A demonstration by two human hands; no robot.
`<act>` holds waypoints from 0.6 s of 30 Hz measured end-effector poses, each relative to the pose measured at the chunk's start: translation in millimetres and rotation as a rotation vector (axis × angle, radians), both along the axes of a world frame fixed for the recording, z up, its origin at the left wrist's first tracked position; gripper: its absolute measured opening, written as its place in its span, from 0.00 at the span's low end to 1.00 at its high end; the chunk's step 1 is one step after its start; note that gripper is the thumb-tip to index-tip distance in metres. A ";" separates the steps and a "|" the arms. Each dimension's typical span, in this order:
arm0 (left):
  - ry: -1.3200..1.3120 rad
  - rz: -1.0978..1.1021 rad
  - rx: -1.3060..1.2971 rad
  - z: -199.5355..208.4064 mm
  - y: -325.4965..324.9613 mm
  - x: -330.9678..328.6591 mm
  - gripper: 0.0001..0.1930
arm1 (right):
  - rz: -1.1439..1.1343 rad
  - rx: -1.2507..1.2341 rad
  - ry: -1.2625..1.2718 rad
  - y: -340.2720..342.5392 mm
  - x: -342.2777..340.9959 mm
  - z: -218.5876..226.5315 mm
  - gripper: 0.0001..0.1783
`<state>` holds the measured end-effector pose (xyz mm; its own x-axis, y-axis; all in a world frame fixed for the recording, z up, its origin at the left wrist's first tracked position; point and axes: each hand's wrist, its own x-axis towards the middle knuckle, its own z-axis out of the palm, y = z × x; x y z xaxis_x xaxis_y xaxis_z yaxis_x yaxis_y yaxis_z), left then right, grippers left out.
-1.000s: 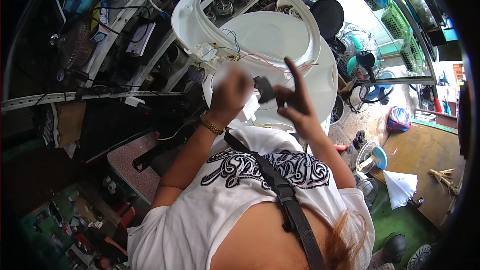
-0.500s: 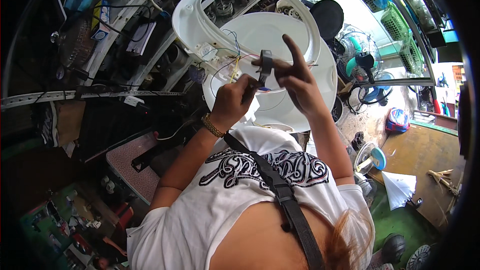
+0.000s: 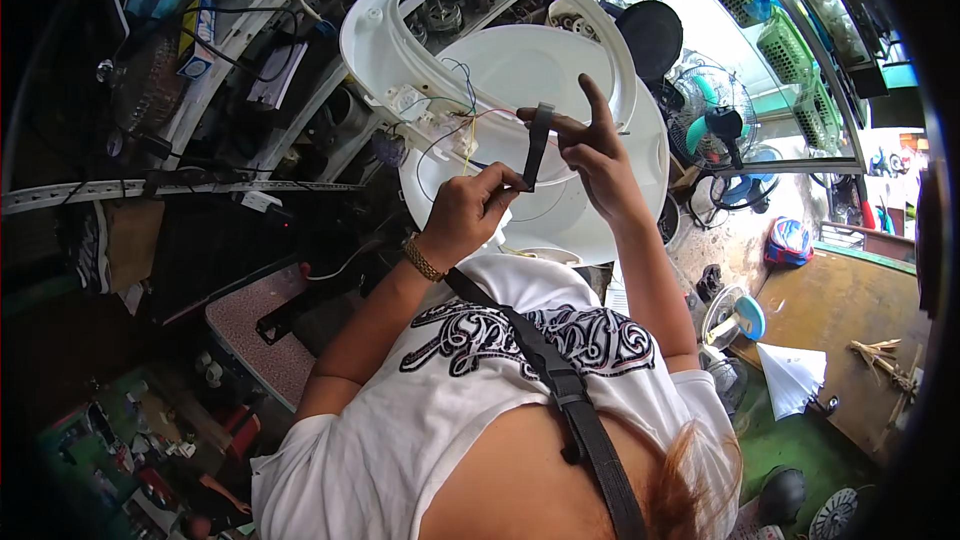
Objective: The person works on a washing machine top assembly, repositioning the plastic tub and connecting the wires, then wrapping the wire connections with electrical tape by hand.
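In the single head view, looking down past a white shirt (image 3: 400, 420), a person works over a white plastic appliance housing (image 3: 372, 45) with thin coloured wires (image 3: 473, 98). Compared with half a second ago, the roll of dark tape (image 3: 541, 135) has turned and now shows as a long, narrow dark band rather than an open ring. A second ago the roll was lower, just left of the right hand, and the left hand was blurred; now the left hand is sharp, further down and closed in a pinch.

The left hand (image 3: 458, 218), with a gold-coloured band (image 3: 425, 258) at its wrist, holds the lower end of the dark band between thumb and fingertips. The right hand (image 3: 605, 175) is partly open: one finger points up and away from the body, another reaches left through the roll and carries it. The tape is between the two hands, above the housing, near the wires.
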<state>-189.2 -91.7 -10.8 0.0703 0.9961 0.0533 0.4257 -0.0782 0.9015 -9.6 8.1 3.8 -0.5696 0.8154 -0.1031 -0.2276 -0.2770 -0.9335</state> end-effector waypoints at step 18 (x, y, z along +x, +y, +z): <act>-0.146 -0.027 0.092 -22.4 -4.0 4.5 0.03 | 0.034 -0.056 -0.070 -4.5 3.2 -40.5 0.51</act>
